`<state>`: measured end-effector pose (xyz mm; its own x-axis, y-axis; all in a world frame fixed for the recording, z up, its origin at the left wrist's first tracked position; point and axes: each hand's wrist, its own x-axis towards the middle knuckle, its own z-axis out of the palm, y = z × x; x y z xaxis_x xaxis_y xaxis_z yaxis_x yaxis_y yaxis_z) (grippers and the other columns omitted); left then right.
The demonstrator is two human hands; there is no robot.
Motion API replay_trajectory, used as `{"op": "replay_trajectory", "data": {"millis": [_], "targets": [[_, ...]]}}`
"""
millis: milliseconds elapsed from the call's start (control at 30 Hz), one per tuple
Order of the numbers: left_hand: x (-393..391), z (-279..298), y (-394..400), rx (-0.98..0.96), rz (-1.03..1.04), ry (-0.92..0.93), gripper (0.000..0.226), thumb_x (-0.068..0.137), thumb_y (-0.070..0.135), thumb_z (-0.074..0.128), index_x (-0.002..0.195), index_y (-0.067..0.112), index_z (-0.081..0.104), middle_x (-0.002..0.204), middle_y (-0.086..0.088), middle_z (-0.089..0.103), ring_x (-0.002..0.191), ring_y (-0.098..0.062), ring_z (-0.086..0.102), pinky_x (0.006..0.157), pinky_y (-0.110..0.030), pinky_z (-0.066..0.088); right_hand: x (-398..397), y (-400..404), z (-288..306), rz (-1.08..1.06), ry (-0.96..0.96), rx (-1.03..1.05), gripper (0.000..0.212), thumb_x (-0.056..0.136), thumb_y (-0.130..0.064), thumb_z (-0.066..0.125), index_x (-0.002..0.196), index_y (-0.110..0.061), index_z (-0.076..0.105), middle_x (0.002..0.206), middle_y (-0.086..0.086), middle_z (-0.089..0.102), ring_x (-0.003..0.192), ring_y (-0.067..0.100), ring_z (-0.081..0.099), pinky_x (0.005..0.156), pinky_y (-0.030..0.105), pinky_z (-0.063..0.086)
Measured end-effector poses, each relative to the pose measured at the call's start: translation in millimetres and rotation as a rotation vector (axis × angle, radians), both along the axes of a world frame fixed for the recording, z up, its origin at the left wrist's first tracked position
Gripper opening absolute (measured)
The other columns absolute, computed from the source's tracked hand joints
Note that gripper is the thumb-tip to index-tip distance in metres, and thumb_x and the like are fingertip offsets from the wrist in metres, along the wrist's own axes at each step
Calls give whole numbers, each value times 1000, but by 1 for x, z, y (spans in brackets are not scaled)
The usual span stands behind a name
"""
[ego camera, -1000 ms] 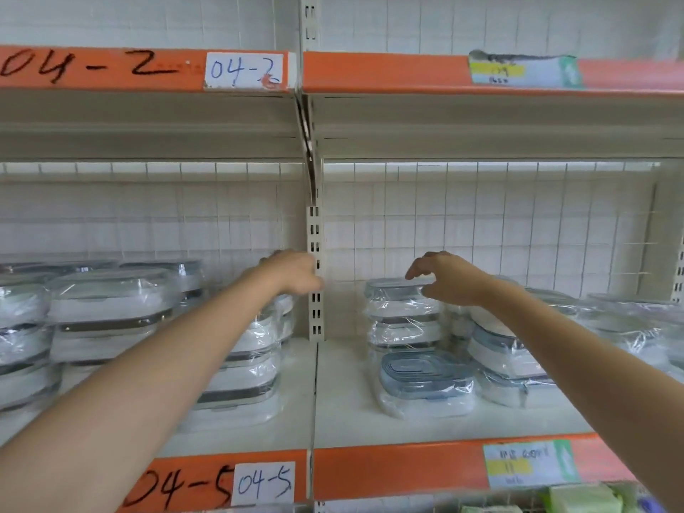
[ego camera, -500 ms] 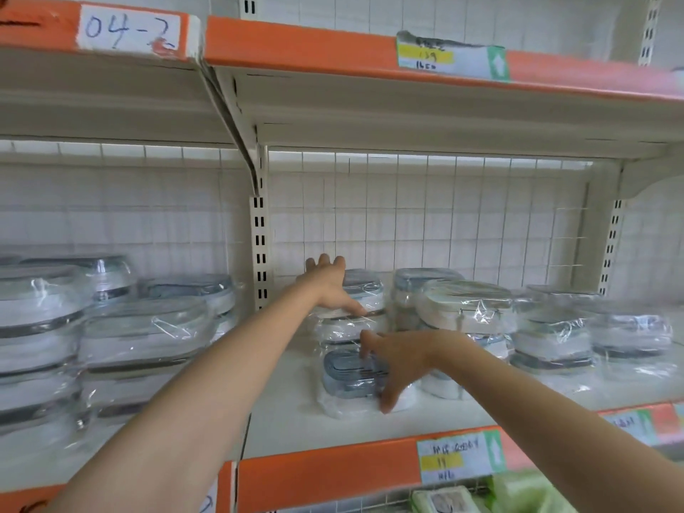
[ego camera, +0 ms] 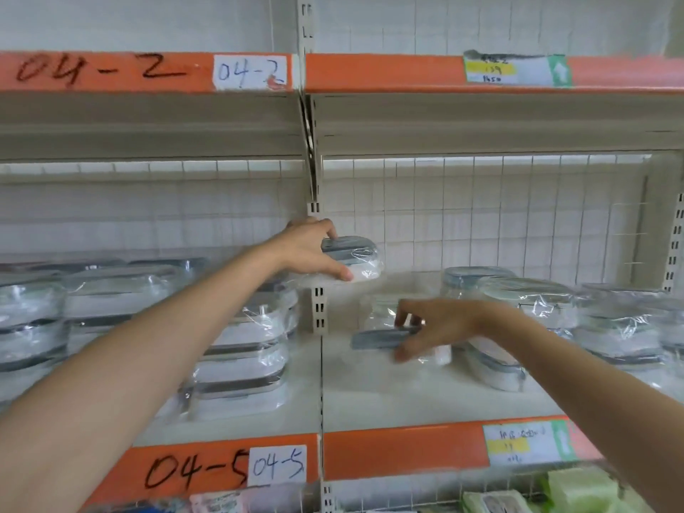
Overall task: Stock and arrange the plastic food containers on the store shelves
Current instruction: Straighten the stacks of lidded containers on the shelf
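Observation:
My left hand grips a small wrapped container with a blue-grey lid, held in the air near the shelf upright. Lower and to the right, my right hand holds another small blue-lidded container, lifted a little above the white shelf board. Larger wrapped white containers stand stacked on the left section, and more are stacked on the right section.
The slotted shelf upright divides the two sections. Orange shelf edges carry labels 04-2 and 04-5. A wire grid backs the shelf. Green packaged goods lie on the shelf below.
Each hand has picked up a small container from the stack by the upright. The left hand lifted its one up and left; the right raised its one slightly. The view shifted left.

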<state>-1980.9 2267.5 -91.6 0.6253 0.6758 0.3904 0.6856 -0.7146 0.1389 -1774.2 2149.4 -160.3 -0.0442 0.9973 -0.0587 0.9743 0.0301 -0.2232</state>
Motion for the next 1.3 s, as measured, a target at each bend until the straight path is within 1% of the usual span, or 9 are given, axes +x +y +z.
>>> {"op": "replay_trajectory", "data": {"millis": [133, 267, 433, 633, 733, 833, 933, 1200, 1300], "targets": [[-53, 11, 12, -13, 109, 17, 63, 69, 54, 75, 118, 25, 50, 119, 1, 48, 111, -20, 42, 89, -32, 37, -4, -2, 22, -15, 181, 53, 43, 73, -60, 67, 102, -32, 50, 101, -6, 61, 93, 10, 56, 80, 27, 43], [-84, 10, 30, -72, 197, 48, 60, 76, 44, 74, 125, 23, 46, 127, -1, 43, 117, -21, 36, 96, -34, 34, -18, 8, 27, -12, 184, 113, 47, 72, -61, 68, 105, -33, 49, 101, -5, 63, 93, 11, 58, 83, 28, 45], [-92, -10, 54, -152, 278, 47, 68, 81, 42, 70, 137, 22, 37, 135, -6, 36, 128, -24, 28, 106, -39, 30, -26, 22, 25, -9, 169, 184, 51, 73, -58, 68, 112, -33, 46, 106, -7, 58, 93, 7, 56, 74, 20, 41], [-87, -17, 70, -134, 206, 14, 71, 82, 34, 71, 141, 22, 33, 144, -3, 31, 136, -21, 22, 110, -36, 23, -16, 36, 26, -34, 172, 268, 55, 72, -55, 71, 114, -31, 45, 111, -4, 54, 96, 14, 55, 82, 27, 44], [-87, -17, 72, -187, 193, 82, 70, 87, 28, 67, 146, 20, 30, 148, -2, 34, 134, -21, 33, 109, -33, 27, -17, 45, 22, -30, 63, 333, 58, 71, -52, 73, 116, -29, 45, 112, -2, 51, 103, 18, 48, 87, 30, 41], [-87, -16, 72, -109, 249, 184, 69, 92, 29, 60, 150, 22, 23, 150, -5, 30, 135, -24, 32, 112, -37, 27, -28, 56, 14, 22, -49, 404, 64, 70, -49, 75, 121, -28, 43, 113, -5, 46, 105, 17, 36, 82, 27, 32], [-88, -20, 70, -26, 286, 203, 66, 93, 33, 56, 149, 24, 24, 144, -7, 32, 132, -25, 32, 108, -38, 31, -45, 75, 6, 97, -111, 433, 70, 67, -46, 76, 125, -28, 41, 123, -4, 45, 110, 18, 34, 91, 30, 35], [-96, -30, 64, 108, 349, 186, 56, 95, 32, 54, 146, 22, 32, 142, -7, 44, 127, -25, 42, 105, -38, 36, -60, 123, -36, 164, -152, 253, 66, 76, -43, 71, 132, -23, 42, 133, 0, 46, 126, 23, 36, 104, 38, 36], [-92, -32, 61, 89, 360, 192, 58, 95, 29, 52, 147, 20, 28, 143, -9, 43, 128, -26, 42, 106, -38, 36, -54, 128, -40, 178, -173, 194, 64, 84, -49, 62, 138, -23, 39, 142, -3, 43, 143, 21, 18, 112, 44, 26]]}}
